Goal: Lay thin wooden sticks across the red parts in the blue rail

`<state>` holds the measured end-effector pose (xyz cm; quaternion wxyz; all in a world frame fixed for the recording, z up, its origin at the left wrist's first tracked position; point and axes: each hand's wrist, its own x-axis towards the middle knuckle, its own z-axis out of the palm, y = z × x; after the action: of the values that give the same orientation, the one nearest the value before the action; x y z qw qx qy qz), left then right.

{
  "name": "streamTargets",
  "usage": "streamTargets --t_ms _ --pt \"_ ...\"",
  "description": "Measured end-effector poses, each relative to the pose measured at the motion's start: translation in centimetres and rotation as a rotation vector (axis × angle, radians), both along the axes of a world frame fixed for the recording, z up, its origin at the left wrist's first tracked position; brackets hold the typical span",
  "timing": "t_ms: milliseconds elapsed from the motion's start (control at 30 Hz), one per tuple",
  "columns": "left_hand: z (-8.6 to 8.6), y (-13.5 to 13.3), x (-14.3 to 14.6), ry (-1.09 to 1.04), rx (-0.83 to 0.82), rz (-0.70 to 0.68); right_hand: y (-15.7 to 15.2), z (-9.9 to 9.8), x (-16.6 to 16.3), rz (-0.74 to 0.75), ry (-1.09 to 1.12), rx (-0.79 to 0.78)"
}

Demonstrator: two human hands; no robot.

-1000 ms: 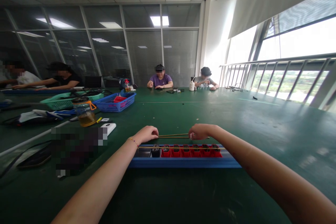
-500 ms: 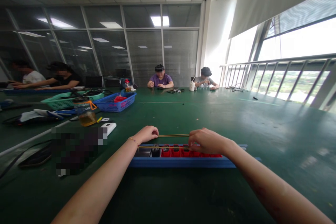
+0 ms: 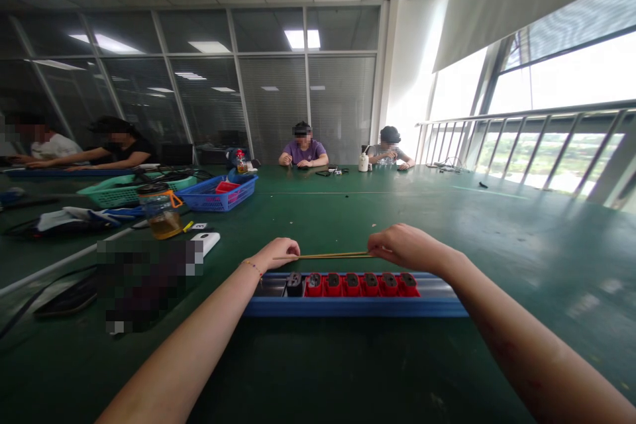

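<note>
Thin yellow-brown strands, like wire or cord, run nearly level between my two hands. My left hand is closed on their left end, fingers pinched together. At the other end my right hand closes round them, its fingertips partly hidden. Just below the strands, nearer me, lies a long blue rail with a metallic channel. Several red blocks with dark tops stand in a row in it, with a black block at their left. Both hands are just beyond the rail's far edge.
To the left stand a jar of amber liquid, a blue basket and a green basket. A white device lies nearer. Co-workers sit across the table and at the far left.
My right hand has moved up and slightly right, away from the blocks. The strand that crossed over the rail now lies up with the others. My left hand has stayed in place.
</note>
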<state>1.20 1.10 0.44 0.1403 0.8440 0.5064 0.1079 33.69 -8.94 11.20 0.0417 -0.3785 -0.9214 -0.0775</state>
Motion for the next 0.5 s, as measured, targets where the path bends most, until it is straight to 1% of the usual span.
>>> streamTargets --t_ms 100,200,367,500 --pt "0.0 0.1 0.0 -0.011 0.007 0.005 1.8 -0.3 1.1 -0.067 -0.08 -0.026" --pt "-0.1 0.2 0.0 -0.015 0.012 0.011 3.7 -1.7 0.9 -0.101 -0.231 -0.089" --pt "0.1 0.1 0.0 -0.007 -0.001 0.064 6.2 -4.5 -1.5 -0.11 -0.325 -0.117" --pt "0.2 0.0 0.0 -0.038 -0.021 0.046 7.6 -5.7 -3.8 -0.111 -0.381 -0.15"
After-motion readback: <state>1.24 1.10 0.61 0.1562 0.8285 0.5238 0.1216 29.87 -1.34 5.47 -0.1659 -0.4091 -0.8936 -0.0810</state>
